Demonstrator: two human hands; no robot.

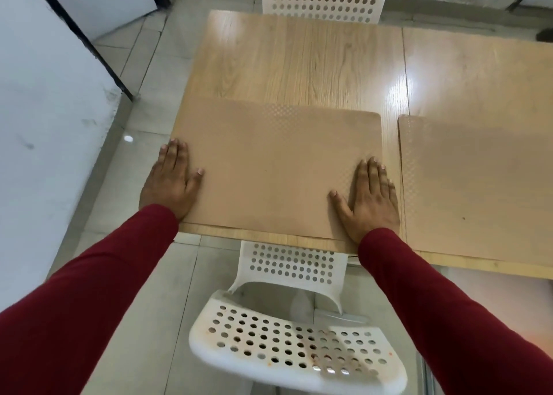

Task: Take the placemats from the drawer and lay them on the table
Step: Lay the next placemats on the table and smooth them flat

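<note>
On the desk [299,62] near edge, head view: your left hand [172,182] and right hand [372,200] lie flat, fingers straight, pressing the near placemat [269,167] at its left and right ends. Its long axis runs left-right, near edge parallel to the desk edge. Second placemat [478,185] lies just beside, right. Far half of desk bare; white chair [296,343] below.

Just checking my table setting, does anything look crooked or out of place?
Nothing serious. The placemat under both hands sits slightly rotated against the table edge, its left side reaching that edge.
</note>
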